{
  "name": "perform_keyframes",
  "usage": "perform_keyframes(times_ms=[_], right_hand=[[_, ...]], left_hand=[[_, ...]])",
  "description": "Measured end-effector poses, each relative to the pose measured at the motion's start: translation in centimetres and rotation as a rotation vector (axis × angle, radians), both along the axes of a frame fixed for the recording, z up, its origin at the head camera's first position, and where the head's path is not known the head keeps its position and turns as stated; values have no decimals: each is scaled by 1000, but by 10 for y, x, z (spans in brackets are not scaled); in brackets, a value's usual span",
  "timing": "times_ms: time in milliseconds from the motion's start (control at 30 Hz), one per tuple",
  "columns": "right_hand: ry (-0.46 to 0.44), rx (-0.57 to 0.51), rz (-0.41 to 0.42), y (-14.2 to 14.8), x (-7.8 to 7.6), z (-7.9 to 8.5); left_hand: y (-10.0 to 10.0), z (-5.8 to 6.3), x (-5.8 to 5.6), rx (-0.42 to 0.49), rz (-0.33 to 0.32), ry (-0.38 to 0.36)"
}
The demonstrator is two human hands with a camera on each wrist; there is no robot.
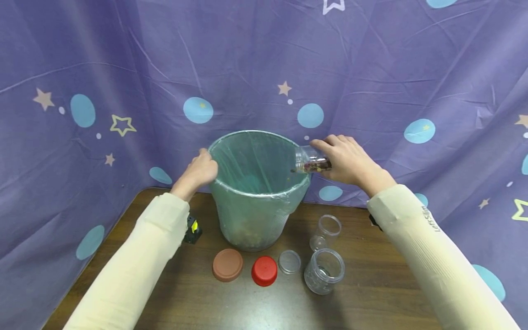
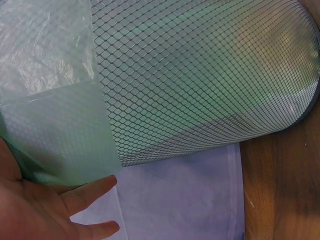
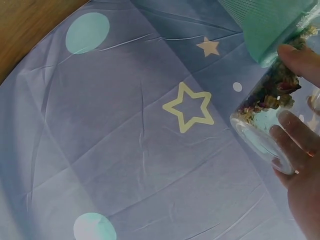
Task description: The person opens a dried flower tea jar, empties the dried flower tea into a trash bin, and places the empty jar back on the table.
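Note:
A mesh wastebasket (image 1: 257,220) lined with a thin green plastic bag (image 1: 247,172) stands at the back of the table. My left hand (image 1: 200,168) grips its left rim. In the left wrist view, fingers (image 2: 92,196) of that hand lie along the folded-over bag outside the mesh (image 2: 185,70). My right hand (image 1: 346,160) holds a clear jar (image 1: 306,159) on its side, its mouth over the right part of the rim. Dried flowers (image 3: 280,85) lie along the jar's lower side, some at the mouth. Through the mesh, pale brownish stuff shows at the wastebasket's bottom.
In front of the wastebasket lie an orange-brown lid (image 1: 228,265), a red cap (image 1: 264,271) and a clear lid (image 1: 289,261). Two more clear jars (image 1: 324,271) stand to their right. A small black object (image 1: 192,229) with a yellow mark sits left. A purple patterned curtain (image 1: 247,59) hangs behind.

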State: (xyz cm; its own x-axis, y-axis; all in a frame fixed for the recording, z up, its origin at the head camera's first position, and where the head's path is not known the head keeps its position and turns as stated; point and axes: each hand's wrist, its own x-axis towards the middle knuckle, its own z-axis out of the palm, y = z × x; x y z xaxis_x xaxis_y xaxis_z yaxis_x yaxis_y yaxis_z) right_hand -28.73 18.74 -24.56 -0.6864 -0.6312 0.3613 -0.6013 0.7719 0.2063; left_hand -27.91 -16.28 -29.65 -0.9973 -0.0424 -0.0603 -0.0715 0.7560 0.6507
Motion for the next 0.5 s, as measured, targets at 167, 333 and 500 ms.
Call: perform_keyframes(times_ms=[167, 333, 500], right_hand=[[-55, 11, -80, 1, 2, -1], [-140, 30, -139, 1, 3, -3], [-169, 46, -134, 1, 4, -1]], left_hand=[[-1, 0, -1, 8, -3, -6], [-1, 0, -1, 32, -5, -28], [-1, -1, -1, 29, -1, -15]])
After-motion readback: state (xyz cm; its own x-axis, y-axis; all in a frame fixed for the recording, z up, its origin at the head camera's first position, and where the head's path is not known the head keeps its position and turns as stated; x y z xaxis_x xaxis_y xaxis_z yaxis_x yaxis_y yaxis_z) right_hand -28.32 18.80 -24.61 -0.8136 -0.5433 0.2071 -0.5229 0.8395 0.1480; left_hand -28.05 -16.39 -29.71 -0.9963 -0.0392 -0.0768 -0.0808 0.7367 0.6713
